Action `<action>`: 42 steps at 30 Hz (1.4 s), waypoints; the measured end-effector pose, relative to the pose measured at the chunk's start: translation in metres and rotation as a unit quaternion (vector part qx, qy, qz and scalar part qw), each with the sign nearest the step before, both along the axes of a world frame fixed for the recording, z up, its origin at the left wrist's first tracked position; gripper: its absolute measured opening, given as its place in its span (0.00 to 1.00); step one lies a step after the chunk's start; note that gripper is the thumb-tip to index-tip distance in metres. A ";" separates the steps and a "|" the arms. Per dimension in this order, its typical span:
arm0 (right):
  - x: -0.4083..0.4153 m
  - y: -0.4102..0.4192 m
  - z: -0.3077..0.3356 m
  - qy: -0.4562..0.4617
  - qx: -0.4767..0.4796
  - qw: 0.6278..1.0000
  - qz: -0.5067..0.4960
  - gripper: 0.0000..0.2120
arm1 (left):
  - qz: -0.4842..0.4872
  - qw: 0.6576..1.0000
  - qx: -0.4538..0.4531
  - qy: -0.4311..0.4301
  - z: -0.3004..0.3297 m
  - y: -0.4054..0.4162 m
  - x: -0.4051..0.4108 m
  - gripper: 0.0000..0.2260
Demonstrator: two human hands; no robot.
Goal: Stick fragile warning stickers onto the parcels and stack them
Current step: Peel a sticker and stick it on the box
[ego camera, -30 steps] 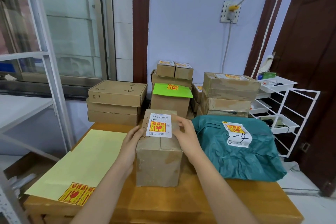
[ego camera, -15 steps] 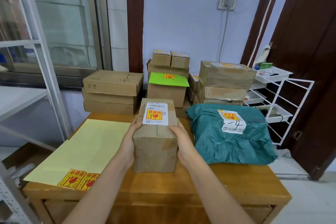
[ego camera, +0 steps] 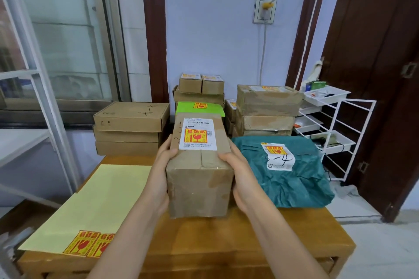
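Observation:
A brown taped cardboard parcel is held up above the wooden table. A yellow-and-red fragile sticker sits on its white shipping label. My left hand grips the parcel's left side and my right hand grips its right side. On the table's left lies a pale yellow backing sheet with two fragile stickers at its near edge. A teal bagged parcel with a sticker lies at the right.
Behind the table stand stacks of cardboard boxes: three flat ones at the left, a green-topped pile in the middle, larger boxes at the right. A white wire rack stands by a dark door. A metal shelf frame is at the left.
Both hands have taken the parcel by its sides and lifted it off the table, bringing it up and nearer to the camera.

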State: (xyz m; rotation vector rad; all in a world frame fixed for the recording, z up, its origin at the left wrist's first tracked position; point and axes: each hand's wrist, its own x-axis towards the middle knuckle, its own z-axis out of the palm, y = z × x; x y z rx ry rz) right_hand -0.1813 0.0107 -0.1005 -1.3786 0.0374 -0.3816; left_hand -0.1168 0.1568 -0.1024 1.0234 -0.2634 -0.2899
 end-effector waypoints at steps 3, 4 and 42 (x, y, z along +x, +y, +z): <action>-0.015 -0.006 0.020 -0.043 -0.002 0.999 -0.021 0.19 | -0.021 0.999 -0.022 -0.037 0.019 -0.006 -0.009 0.18; -0.019 -0.008 0.026 -0.053 0.001 0.998 -0.034 0.18 | -0.028 0.998 -0.025 -0.041 0.025 -0.007 -0.010 0.18; 0.046 -0.116 -0.001 -0.106 -0.183 0.815 -0.539 0.30 | -0.156 0.983 0.075 -0.053 0.083 -0.204 0.084 0.19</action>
